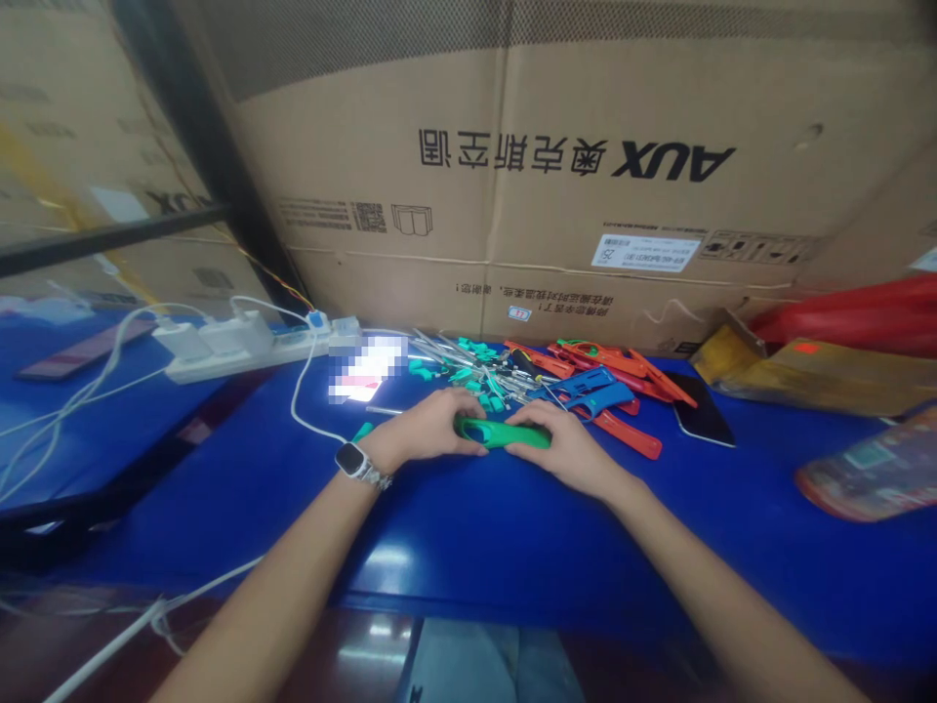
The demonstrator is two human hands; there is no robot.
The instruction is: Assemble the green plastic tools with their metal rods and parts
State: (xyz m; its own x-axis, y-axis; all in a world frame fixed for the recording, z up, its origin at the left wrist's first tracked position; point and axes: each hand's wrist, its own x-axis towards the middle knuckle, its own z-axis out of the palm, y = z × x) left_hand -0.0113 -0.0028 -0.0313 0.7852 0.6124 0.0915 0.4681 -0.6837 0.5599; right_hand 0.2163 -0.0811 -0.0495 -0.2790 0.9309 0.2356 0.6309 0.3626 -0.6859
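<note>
Both my hands hold a green plastic handle piece (505, 434) low over the blue table (454, 527). My left hand (443, 427) has its fingers closed round the end with an oval opening. At the other end, my right hand (560, 439) pinches the piece between thumb and fingers. Just beyond my hands lies a heap of metal rods (505, 376) mixed with small teal clips (468, 376). Blue plastic pieces (596, 392) rest right of the heap, and several red-orange plastic pieces (630, 371) lie beside and behind them.
A lit phone (368, 371) lies left of the heap, near a white power strip (256, 353) with plugs and cables. A dark phone (703, 408) lies to the right, before a torn cardboard box (827, 371). A bottle (871, 469) lies far right. Large cardboard (439, 244) stands behind.
</note>
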